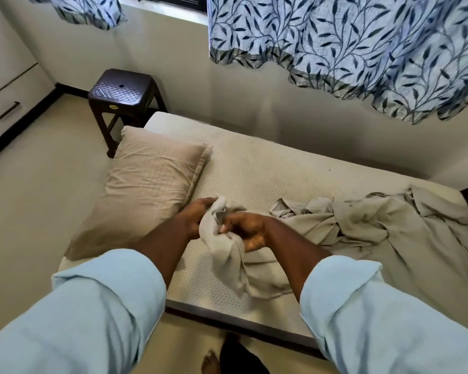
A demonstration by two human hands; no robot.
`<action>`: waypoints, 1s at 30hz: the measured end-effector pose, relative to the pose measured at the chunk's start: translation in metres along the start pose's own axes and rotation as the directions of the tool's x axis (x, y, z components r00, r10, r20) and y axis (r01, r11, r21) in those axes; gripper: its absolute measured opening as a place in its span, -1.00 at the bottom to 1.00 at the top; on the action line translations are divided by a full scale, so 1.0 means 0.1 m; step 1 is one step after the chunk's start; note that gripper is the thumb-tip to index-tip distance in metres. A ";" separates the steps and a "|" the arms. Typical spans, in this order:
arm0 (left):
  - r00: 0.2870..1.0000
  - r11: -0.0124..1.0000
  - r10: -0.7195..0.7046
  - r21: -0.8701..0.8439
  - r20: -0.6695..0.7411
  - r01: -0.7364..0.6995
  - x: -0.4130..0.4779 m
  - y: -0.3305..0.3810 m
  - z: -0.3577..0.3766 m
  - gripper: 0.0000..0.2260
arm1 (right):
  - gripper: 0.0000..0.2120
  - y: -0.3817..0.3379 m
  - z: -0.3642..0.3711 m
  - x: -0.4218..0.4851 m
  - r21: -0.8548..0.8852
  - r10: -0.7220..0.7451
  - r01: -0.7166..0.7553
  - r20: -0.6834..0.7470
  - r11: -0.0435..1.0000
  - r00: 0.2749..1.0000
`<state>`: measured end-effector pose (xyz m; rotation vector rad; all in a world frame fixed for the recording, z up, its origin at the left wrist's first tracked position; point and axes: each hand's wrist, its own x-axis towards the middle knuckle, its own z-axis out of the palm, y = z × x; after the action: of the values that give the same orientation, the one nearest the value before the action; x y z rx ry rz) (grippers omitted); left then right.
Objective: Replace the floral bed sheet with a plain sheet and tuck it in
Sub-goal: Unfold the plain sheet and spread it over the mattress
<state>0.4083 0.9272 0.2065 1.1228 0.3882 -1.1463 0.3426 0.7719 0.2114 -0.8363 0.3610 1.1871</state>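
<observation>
- The left hand (197, 215) reaches forward over the bare mattress (268, 168), its fingers curled round a bunched corner of the plain sheet (362, 228).
- The right hand (250, 229) is just beside it, fingers clamped on the same fold.
- The beige sheet trails rightward, rumpled across the mattress's right half.

Bare mattress (268, 168) lies open between the pillow (152, 179) on the left and the bunched plain sheet (389, 228) on the right

Soft even daylight, faint shadows, wide-angle bowing at edges, slight motion blur.
</observation>
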 end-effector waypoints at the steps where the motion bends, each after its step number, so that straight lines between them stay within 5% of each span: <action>1: 1.000 0.998 -0.006 -0.063 -0.005 0.005 0.02 0.05 -0.06 -0.66 | -0.87 0.04 -0.06 -0.01 -0.098 0.092 -0.099 -0.074 0.990 0.993; 4: 0.996 0.986 0.064 -0.150 -0.056 -0.072 0.09 0.22 -0.10 -0.73 | -0.84 0.12 -0.34 0.03 -0.412 0.355 -0.475 -0.335 0.778 0.873; 6: 0.998 0.987 0.063 -0.146 -0.023 -0.066 0.13 0.28 -0.12 -0.69 | -0.81 0.09 -0.58 0.05 -0.499 0.210 -0.535 -0.567 0.682 0.796; 8: 1.000 0.995 0.013 -0.098 0.009 -0.012 0.17 0.32 -0.13 -0.61 | -0.67 -0.02 -0.83 0.04 -0.514 -0.084 -0.523 -0.763 0.680 0.641; 10: 0.996 0.996 -0.060 -0.058 0.069 0.064 0.20 0.34 -0.17 -0.57 | -0.52 -0.13 -1.08 0.04 -0.437 -0.315 -0.457 -0.893 0.775 0.321; 12: 0.980 0.990 -0.137 -0.024 0.147 0.142 0.23 0.35 -0.26 -0.50 | -0.52 -0.26 -1.21 0.03 -0.390 -0.371 -0.307 -0.921 0.868 0.120; 15: 0.949 0.965 -0.254 0.117 0.187 0.235 0.28 0.34 -0.34 -0.56 | -0.52 -0.44 -1.28 0.06 -0.348 -0.357 -0.125 -0.933 0.929 -0.049; 16: 0.938 0.954 -0.279 0.168 0.206 0.247 0.27 0.36 -0.33 -0.62 | -0.47 -0.49 -1.32 0.09 -0.349 -0.355 -0.100 -0.934 0.932 -0.042; 17: 0.928 0.945 -0.296 0.210 0.228 0.250 0.27 0.38 -0.31 -0.69 | -0.37 -0.53 -1.33 0.12 -0.335 -0.333 -0.106 -0.942 0.936 0.038; 19: 0.911 0.926 -0.324 0.283 0.256 0.250 0.30 0.44 -0.31 -0.74 | -0.07 -0.57 -1.33 0.24 -0.296 -0.242 -0.180 -0.932 0.938 0.271; 20: 0.901 0.920 -0.338 0.299 0.272 0.255 0.33 0.47 -0.31 -0.72 | -0.05 -0.57 -1.26 0.26 -0.284 -0.162 -0.277 -0.906 0.918 0.390; 22: 0.878 0.914 -0.353 0.320 0.323 0.249 0.39 0.56 -0.33 -0.61 | -0.39 -0.58 -1.07 0.26 -0.348 0.021 -0.548 -0.831 0.761 0.556; 23: 0.876 0.911 -0.345 0.343 0.338 0.227 0.42 0.61 -0.35 -0.54 | -0.57 -0.57 -1.02 0.28 -0.388 0.093 -0.650 -0.811 0.654 0.577; 26: 0.869 0.887 -0.357 0.416 0.342 0.201 0.48 0.81 -0.30 -0.54 | -0.64 -0.52 -1.00 0.41 -0.468 0.151 -0.815 -0.828 0.342 0.539; 30: 0.831 0.859 -0.412 0.465 0.374 0.216 0.45 1.00 -0.43 -0.61 | -0.59 -0.45 -0.99 0.55 -0.440 0.113 -0.844 -0.863 0.307 0.492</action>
<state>0.5258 0.9384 0.2045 1.1111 -0.0498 -1.8124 0.4202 0.7302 0.1275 -2.2959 0.7688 1.6784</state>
